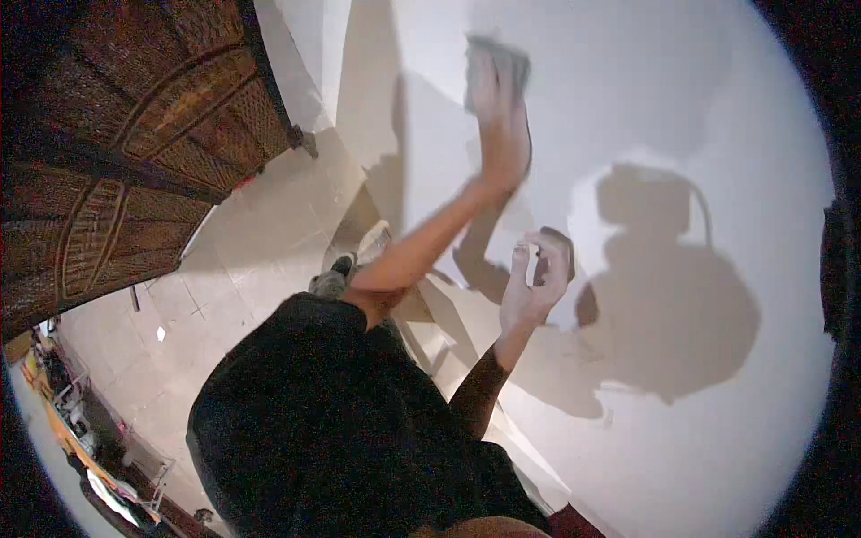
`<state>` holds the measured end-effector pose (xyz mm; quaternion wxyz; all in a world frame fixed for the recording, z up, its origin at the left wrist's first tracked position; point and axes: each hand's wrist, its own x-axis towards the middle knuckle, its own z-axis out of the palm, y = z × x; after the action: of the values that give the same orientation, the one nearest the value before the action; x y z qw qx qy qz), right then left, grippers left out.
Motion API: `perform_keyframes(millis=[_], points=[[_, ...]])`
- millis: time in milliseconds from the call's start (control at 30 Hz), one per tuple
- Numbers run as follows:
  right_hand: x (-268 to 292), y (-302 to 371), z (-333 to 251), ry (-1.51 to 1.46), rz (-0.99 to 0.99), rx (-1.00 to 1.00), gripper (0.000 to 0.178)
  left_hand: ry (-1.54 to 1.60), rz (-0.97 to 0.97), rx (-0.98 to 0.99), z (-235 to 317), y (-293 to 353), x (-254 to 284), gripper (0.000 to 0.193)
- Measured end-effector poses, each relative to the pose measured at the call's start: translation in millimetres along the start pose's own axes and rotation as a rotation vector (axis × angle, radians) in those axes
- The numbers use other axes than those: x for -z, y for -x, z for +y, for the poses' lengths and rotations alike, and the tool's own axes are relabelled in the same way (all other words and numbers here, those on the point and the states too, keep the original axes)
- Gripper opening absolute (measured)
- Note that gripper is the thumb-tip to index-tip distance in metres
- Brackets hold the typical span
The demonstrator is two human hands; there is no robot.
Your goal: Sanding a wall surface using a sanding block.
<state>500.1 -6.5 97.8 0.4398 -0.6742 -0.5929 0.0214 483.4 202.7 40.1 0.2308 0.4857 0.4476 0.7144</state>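
Observation:
My left arm reaches up along a white wall (664,108). At its end my left hand (502,99) presses a flat grey-green pad (511,58) to the wall, fingers laid over it. Motion blurs the pad, and I cannot tell whether it is a sponge, a folded cloth or sandpaper. Lower and to the right, my right hand (538,278) is raised close to the wall. Its fingers curl loosely, with a gap between them and the thumb, and I see nothing held there. Pale dust seems to coat this hand.
Dark shadows of my head and arms fall across the wall. At the upper left stands a brown carved wooden panel (179,117). Pale floor tiles (260,233) lie below, with a small white scrap (160,334) on them. Mixed items crowd a rack (81,412) at the lower left.

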Motion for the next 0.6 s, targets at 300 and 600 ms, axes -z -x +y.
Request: perform_keyframes(millis=[300,600], points=[[-23,-10,-22,-0.239,-0.091,-0.182,0.007,0.044,-0.142,0.088,-17,102,1,0.068],[25,53,35,-0.063,-0.254,-0.184,0.008,-0.239,0.063,-0.029,-48,-51,8,0.046]])
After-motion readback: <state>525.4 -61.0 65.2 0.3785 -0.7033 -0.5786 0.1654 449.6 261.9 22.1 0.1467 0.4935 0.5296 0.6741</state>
